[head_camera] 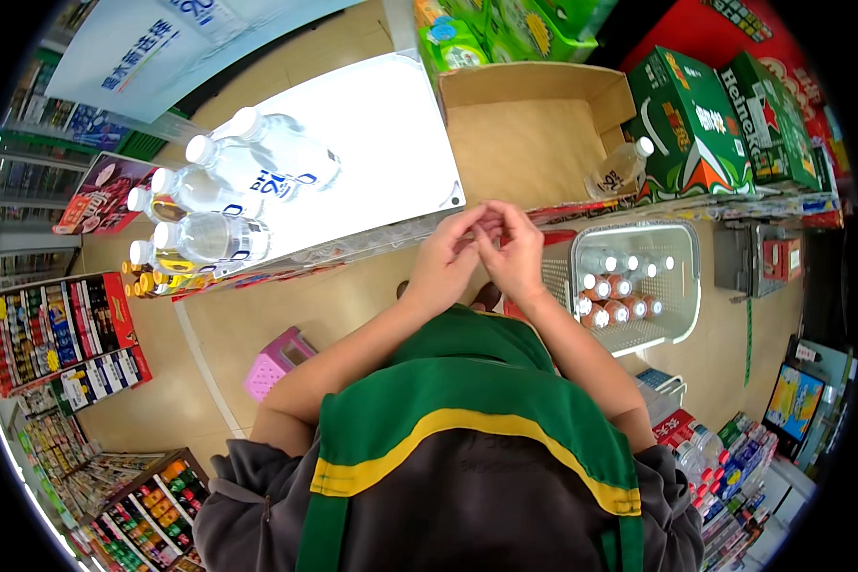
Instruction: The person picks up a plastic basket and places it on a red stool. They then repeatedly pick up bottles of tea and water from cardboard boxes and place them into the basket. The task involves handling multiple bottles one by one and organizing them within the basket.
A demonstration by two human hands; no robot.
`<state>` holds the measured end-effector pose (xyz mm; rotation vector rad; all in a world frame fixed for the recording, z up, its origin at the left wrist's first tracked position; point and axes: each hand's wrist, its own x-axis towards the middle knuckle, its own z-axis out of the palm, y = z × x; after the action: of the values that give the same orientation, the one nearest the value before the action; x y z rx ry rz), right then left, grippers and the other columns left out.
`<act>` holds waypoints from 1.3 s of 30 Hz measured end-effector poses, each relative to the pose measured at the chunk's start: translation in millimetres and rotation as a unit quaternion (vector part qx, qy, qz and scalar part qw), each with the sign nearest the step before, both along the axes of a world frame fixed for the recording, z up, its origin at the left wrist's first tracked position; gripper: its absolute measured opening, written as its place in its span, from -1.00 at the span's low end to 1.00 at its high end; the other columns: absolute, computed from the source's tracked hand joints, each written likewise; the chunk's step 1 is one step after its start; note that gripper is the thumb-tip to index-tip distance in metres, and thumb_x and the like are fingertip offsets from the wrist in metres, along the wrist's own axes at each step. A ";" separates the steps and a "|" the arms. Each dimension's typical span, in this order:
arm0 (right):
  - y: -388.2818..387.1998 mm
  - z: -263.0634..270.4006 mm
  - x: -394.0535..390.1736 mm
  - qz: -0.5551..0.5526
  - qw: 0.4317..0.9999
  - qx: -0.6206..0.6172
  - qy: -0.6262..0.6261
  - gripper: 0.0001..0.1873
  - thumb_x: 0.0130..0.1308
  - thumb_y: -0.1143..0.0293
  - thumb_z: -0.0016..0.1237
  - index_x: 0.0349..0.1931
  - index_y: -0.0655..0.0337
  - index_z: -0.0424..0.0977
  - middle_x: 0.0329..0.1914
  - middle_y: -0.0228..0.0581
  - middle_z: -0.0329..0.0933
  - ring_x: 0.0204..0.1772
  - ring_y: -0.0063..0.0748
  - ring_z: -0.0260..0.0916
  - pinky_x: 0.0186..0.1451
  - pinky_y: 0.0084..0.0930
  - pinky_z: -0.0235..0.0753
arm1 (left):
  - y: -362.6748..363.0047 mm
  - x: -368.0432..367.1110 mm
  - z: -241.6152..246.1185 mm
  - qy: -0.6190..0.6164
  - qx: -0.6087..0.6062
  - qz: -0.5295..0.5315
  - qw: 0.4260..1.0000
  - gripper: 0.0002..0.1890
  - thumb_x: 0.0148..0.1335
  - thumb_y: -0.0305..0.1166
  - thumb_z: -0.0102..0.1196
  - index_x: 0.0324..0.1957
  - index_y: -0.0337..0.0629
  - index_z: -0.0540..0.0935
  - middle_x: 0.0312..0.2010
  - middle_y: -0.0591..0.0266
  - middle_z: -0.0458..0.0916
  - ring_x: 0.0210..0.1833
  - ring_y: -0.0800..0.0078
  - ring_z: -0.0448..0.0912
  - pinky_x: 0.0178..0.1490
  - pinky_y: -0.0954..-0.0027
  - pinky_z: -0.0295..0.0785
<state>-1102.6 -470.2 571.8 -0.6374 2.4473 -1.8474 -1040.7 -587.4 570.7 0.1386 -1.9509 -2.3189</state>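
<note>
My left hand (443,261) and my right hand (513,254) meet in front of my apron, fingers curled and fingertips touching. Whether something small lies between them is hidden. Just beyond them is the front corner of a bright white display top (379,143). Several clear water bottles (218,239) with white caps stand at its left end. To the right of that top, an open cardboard tray (522,136) holds one clear bottle (613,171) with a white cap, leaning in its right front corner.
On the floor to my right stands a light grey plastic basket (692,307) with several capped bottles (617,311). Green beer cartons (697,129) sit beyond the tray. A pink plastic stool (277,363) is at my left, and stocked shelves (64,329) line the left side.
</note>
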 end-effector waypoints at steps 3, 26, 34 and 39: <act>-40.9 6.7 4.0 0.061 0.998 -0.008 0.007 -0.68 0.11 0.56 0.13 -0.08 0.30 0.47 -0.28 -0.13 0.56 -0.32 -0.36 0.58 -0.28 -0.52 0.58 | -32.2 18.2 10.9 -0.003 -0.041 0.071 0.997 -0.53 0.24 -0.67 -0.11 0.23 -0.35 0.37 0.14 0.05 0.44 0.19 0.32 0.46 0.24 0.33 0.38; -221.1 50.9 -21.9 0.137 0.983 -0.001 0.121 -0.15 -0.09 0.30 0.30 0.25 0.29 0.20 0.18 0.08 0.36 0.22 0.04 0.35 0.23 -0.23 0.38 | -159.5 31.8 11.8 -0.016 -0.159 0.258 0.953 -0.13 0.12 -0.62 -0.01 0.44 -0.16 -0.14 0.42 0.02 -0.14 0.45 0.06 0.05 0.35 0.06 0.17; -199.3 64.5 -32.4 0.110 0.989 -0.020 0.094 -0.26 -0.27 0.20 0.35 0.01 0.20 0.37 -0.05 -0.05 0.50 0.02 -0.01 0.49 0.08 -0.27 0.48 | -146.2 39.3 14.8 0.025 -0.218 0.231 0.948 -0.13 0.05 -0.66 -0.02 0.43 -0.20 -0.05 0.39 0.03 -0.06 0.42 0.13 0.09 0.34 0.09 0.18; -123.1 99.5 -57.6 0.058 0.978 -0.085 0.179 -0.25 -0.36 0.20 0.36 -0.04 0.18 0.38 -0.16 -0.06 0.50 -0.09 0.00 0.50 -0.02 -0.27 0.50 | -107.0 13.3 48.4 0.106 -0.311 0.153 0.932 -0.18 0.04 -0.68 -0.05 0.41 -0.19 0.06 0.32 -0.04 0.07 0.37 0.13 0.16 0.28 0.14 0.28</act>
<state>-1160.2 -593.3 671.3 -1.1941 2.3932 -2.0638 -1027.4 -694.4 619.1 0.1167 -2.2421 -1.3854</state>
